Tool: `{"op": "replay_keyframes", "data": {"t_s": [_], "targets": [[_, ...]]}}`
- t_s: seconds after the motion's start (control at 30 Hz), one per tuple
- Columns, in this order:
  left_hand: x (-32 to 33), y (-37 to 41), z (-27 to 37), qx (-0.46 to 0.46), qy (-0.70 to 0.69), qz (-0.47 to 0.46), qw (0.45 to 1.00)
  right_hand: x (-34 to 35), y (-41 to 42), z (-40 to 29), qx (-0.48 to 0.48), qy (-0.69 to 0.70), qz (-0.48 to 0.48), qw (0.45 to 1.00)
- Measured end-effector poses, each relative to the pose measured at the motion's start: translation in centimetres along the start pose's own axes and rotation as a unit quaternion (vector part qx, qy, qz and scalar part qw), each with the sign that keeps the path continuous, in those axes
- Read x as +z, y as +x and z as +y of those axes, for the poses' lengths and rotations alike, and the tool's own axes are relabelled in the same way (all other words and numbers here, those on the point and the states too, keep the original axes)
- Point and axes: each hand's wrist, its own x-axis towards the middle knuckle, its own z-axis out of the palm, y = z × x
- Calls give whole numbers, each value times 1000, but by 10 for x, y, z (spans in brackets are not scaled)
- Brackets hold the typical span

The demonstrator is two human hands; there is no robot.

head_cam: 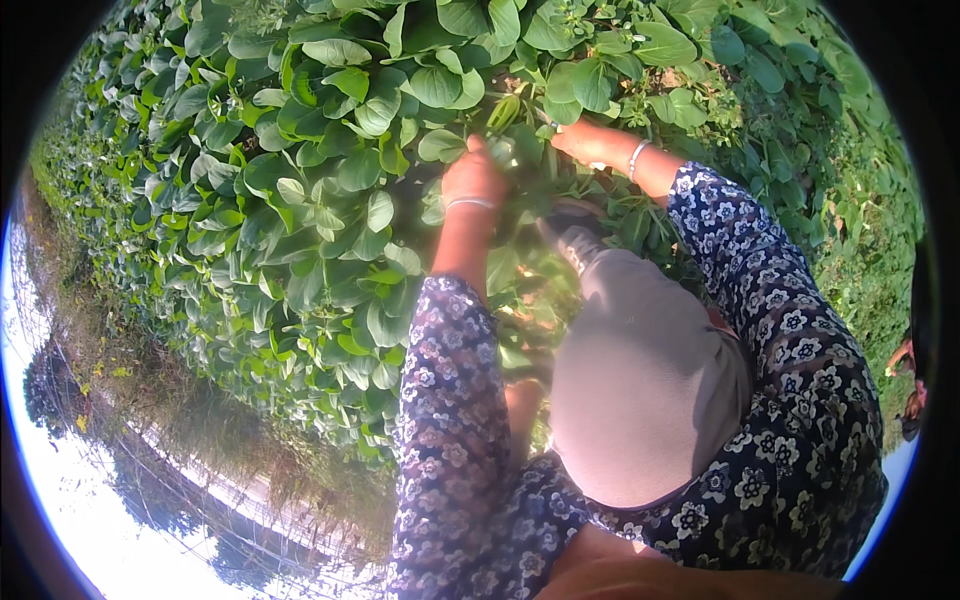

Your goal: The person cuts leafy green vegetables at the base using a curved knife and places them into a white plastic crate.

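Note:
My left hand [472, 178] is curled among broad-leaved greens, with a thin bangle at its wrist. Its fingertips are hidden, so what it grips is unclear. Just above and right of it shows a pale yellow-green leaf stalk cluster [504, 112]. To the right, my right hand [585, 142] is closed around a small bladed tool [547, 118], probably a knife, whose narrow end points at the stalks. A leaf partly covers that tool. Blurred leaves [521, 146] lie between the two hands.
Dense leafy green plants [322, 165] spread ahead and left. My shoe [574, 232] stands among stems below the right hand, under my bent, grey-clothed knee [645, 375]. Dry grass [217, 427] and a wire fence [172, 487] border the left. Part of another person [911, 382] shows far right.

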Motion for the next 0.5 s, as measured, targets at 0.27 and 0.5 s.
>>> {"op": "replay_keyframes", "data": {"t_s": [0.27,0.5], "targets": [[-5,-56,-5,11,-215,76,974,-20,-67,-57,-51,338,76,937],[9,-88,-5,59,-467,32,882,-28,-89,-99,-84,468,-18,880]]}}
